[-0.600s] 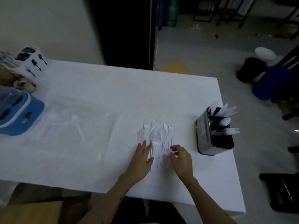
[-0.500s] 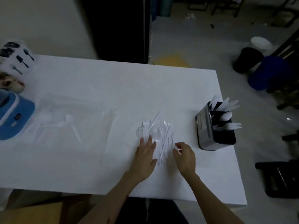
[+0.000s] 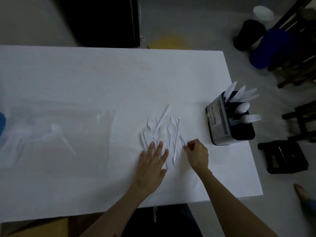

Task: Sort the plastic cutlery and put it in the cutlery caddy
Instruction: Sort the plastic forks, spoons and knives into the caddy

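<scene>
White table (image 3: 85, 74), holding: a loose heap of white plastic cutlery (image 3: 162, 134) left of the black cutlery caddy (image 3: 229, 127), which stands stocked with knives, spoons and forks; left hand (image 3: 152, 165) flat with fingers spread on the heap; right hand (image 3: 196, 153) pinching one thin piece at the heap's caddy-side edge.

A white worktop (image 3: 102, 79) is filling the frame's middle, carrying a cutlery pile (image 3: 162, 134) at centre, a black caddy (image 3: 227, 124) (partly filled) at right, and a clear plastic bag (image 3: 56, 134) at left.
</scene>
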The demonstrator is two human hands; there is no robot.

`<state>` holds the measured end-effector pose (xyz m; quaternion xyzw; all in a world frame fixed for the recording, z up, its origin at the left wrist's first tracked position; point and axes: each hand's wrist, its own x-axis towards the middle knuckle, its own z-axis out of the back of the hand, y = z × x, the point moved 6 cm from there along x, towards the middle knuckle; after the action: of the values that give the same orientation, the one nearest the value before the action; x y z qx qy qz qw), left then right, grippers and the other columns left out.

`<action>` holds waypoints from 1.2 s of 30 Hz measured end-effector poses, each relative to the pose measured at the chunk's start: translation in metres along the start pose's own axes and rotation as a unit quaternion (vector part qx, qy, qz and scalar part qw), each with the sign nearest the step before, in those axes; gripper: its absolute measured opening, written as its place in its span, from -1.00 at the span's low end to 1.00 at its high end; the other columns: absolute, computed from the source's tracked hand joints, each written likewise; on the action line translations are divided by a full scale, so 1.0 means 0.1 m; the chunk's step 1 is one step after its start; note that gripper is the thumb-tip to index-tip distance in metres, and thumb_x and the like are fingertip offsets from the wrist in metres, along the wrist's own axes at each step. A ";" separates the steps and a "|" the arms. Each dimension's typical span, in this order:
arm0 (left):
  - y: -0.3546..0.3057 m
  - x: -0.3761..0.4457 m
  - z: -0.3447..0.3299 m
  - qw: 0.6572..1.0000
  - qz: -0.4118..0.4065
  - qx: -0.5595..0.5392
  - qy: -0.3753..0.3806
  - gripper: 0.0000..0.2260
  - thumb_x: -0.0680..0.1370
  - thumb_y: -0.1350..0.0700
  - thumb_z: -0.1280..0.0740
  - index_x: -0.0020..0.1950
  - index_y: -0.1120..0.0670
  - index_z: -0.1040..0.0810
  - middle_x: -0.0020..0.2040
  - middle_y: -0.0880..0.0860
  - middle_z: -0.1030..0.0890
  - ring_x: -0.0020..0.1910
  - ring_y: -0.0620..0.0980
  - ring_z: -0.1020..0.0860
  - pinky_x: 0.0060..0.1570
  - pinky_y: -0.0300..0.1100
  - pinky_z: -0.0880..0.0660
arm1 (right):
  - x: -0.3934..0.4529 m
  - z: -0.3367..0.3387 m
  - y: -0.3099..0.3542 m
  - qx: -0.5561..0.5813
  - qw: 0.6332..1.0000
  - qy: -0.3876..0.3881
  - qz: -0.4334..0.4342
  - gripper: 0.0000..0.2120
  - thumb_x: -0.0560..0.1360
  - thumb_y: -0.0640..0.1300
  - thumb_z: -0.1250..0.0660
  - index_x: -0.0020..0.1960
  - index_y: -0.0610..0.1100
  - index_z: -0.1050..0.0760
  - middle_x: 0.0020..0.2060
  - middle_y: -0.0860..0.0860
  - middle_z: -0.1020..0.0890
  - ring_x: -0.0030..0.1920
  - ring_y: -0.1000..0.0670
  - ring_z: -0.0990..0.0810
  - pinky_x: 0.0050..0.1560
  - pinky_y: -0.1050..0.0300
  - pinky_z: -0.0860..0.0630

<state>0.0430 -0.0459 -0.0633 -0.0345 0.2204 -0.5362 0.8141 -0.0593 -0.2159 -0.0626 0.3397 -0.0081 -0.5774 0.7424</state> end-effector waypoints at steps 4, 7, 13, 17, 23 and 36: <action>-0.02 0.01 -0.03 0.999 0.002 -0.052 -0.016 -0.49 0.61 -0.08 0.05 0.56 -0.06 -0.02 0.59 0.00 0.15 0.55 0.10 0.19 0.46 0.18 -0.02 | 0.03 0.00 0.00 -0.005 0.999 0.031 0.007 -0.83 0.54 -0.10 -0.35 0.08 -0.16 -0.49 -0.03 -0.05 -0.60 -0.03 -0.08 -0.58 -0.06 0.09 -0.49; -0.07 0.08 0.12 0.988 0.029 -0.139 -0.066 -0.58 0.66 0.02 -0.01 0.54 -0.01 -0.16 0.58 -0.05 0.11 0.55 0.00 0.21 0.52 0.05 0.09 | 0.03 0.04 -0.02 -0.003 0.999 0.039 0.018 -0.88 0.54 -0.10 -0.33 0.03 -0.10 -0.43 -0.08 -0.03 -0.59 -0.11 -0.05 -0.57 -0.11 0.04 -0.53; -0.20 0.31 0.65 0.878 0.158 -0.402 -0.207 -0.77 0.63 0.10 -0.19 0.23 0.05 -0.54 0.12 -0.05 -0.55 0.15 -0.13 -0.47 0.14 -0.36 -0.42 | 0.02 0.29 0.03 0.033 0.990 0.024 0.135 -0.87 0.56 -0.05 -0.34 -0.02 -0.05 -0.40 -0.18 0.09 -0.58 -0.21 0.07 -0.59 -0.16 0.09 -0.60; -0.32 0.63 0.74 0.822 0.251 -0.505 -0.081 -0.69 0.60 -0.12 -0.19 -0.02 0.08 -0.58 -0.10 0.04 -0.60 -0.10 -0.01 -0.55 -0.06 -0.25 -0.44 | -0.03 0.26 0.20 0.052 0.971 0.084 0.218 -0.85 0.52 -0.01 -0.40 -0.06 -0.01 -0.44 -0.21 0.14 -0.59 -0.22 0.14 -0.59 -0.18 0.31 -0.55; -0.18 0.72 0.69 0.753 0.320 -0.564 -0.113 -0.79 0.63 0.07 -0.12 0.04 0.11 -0.51 -0.01 0.11 -0.65 -0.08 0.03 -0.61 -0.01 -0.05 -0.54 | -0.01 0.18 0.14 0.094 0.971 0.101 0.195 -0.83 0.51 0.06 -0.40 -0.12 -0.03 -0.53 -0.24 0.12 -0.62 -0.23 0.11 -0.61 -0.17 0.21 -0.59; -0.17 0.61 0.38 0.551 0.312 -0.771 -0.070 -0.85 0.61 0.30 -0.19 0.12 0.27 -0.51 -0.03 0.16 -0.60 0.01 0.02 -0.58 0.17 -0.17 -0.49 | 0.18 0.01 -0.10 0.014 0.997 0.077 -0.029 -0.84 0.53 -0.02 -0.37 0.01 -0.11 -0.53 -0.10 -0.03 -0.64 -0.14 -0.03 -0.59 -0.12 0.08 -0.53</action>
<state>0.0633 -0.1146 -0.0439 -0.6153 0.4887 0.1308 0.6045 -0.0625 -0.2331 -0.0736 0.3935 0.0505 -0.5708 0.7189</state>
